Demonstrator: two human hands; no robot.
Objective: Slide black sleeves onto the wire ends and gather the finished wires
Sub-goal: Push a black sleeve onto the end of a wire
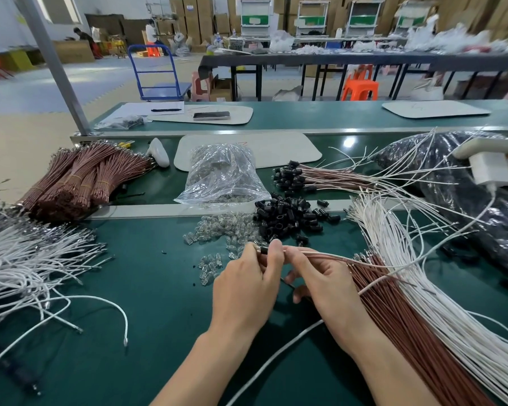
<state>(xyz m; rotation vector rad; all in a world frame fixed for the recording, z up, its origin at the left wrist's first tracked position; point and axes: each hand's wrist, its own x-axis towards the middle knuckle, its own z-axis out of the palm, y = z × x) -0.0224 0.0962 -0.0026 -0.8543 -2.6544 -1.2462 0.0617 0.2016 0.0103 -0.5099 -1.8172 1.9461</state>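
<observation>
One sleeve [264, 249], black, sits on the tip of a pink-brown wire [320, 254], held just above the table [147, 288], front centre. Thumb and fingers [251, 253] of the left hand [244, 288] pinch the sleeve. On the right hand [326, 288], thumb and forefinger pinch the wire just beside the sleeve; its other fingers curl underneath, around what I cannot tell.

The wire trails right into a brown fan [408, 323] of wires lying on the table, with a white fan [458, 312] beside it on the right.

Just behind the hands lies a loose sleeve pile [288, 219], touching a scatter of clear caps [217, 230] on its left.

Farther back lie the sleeved wires [314, 177], gathered, black ends pointing left. A clear bag [223, 174] sits beside those ends.

Far left are tied brown bundles [79, 180], and nearer the person a white tangle [27, 259] of wires. A black bag [467, 186] lies far right.
</observation>
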